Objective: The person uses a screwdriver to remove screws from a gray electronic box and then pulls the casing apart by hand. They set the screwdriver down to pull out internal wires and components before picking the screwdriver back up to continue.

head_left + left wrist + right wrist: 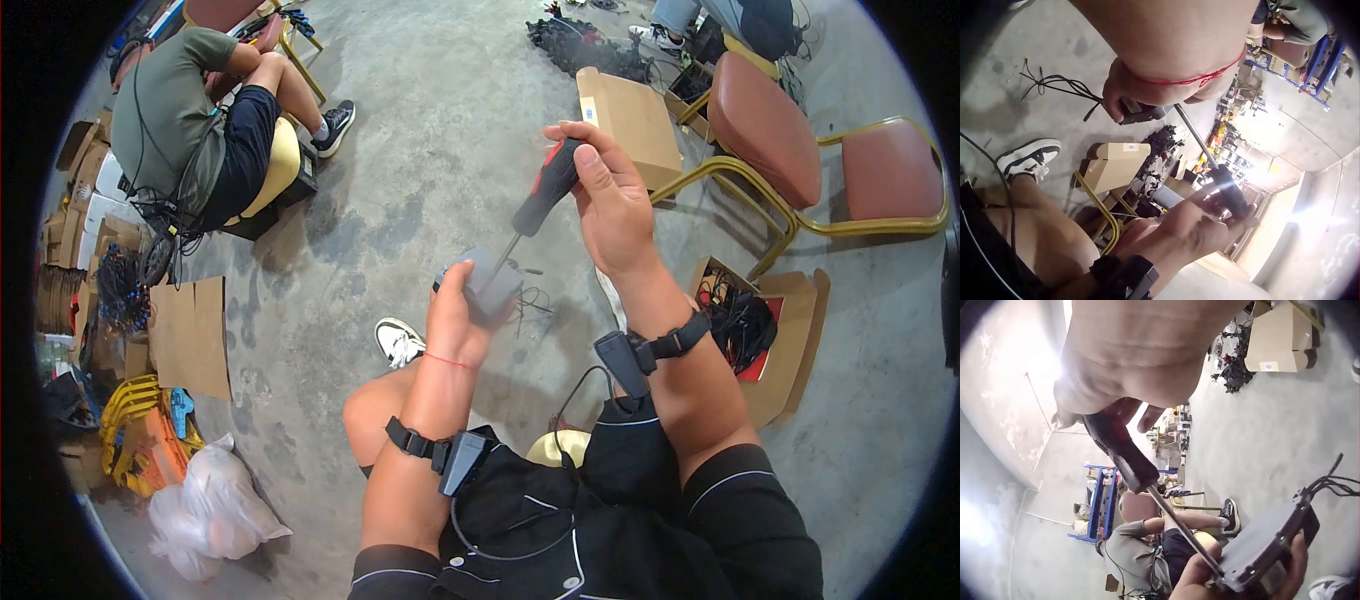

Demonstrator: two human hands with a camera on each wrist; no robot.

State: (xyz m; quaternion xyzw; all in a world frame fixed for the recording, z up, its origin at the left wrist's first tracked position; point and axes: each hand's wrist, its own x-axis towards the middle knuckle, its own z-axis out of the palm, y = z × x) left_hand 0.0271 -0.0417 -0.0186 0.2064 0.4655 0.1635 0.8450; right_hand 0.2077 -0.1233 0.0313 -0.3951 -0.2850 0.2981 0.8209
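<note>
A grey flat-faced device (1260,540) with thin cables at one end is gripped at its edges by my left hand (458,318), whose fingers show at the bottom of the right wrist view. My right hand (612,205) holds the black and red handle of a screwdriver (548,188), fingers and thumb around its upper end. The metal shaft (1185,531) slants down to a corner of the device, its tip at the rim there. In the left wrist view the device (1141,112) is partly hidden behind my left hand.
A seated person (190,130) is at the upper left. Chairs (765,130), a cardboard box (630,125) and an open box of cables (775,335) are on the right. Cardboard (190,335), orange and yellow parts and a white plastic bag (220,505) lie at the left.
</note>
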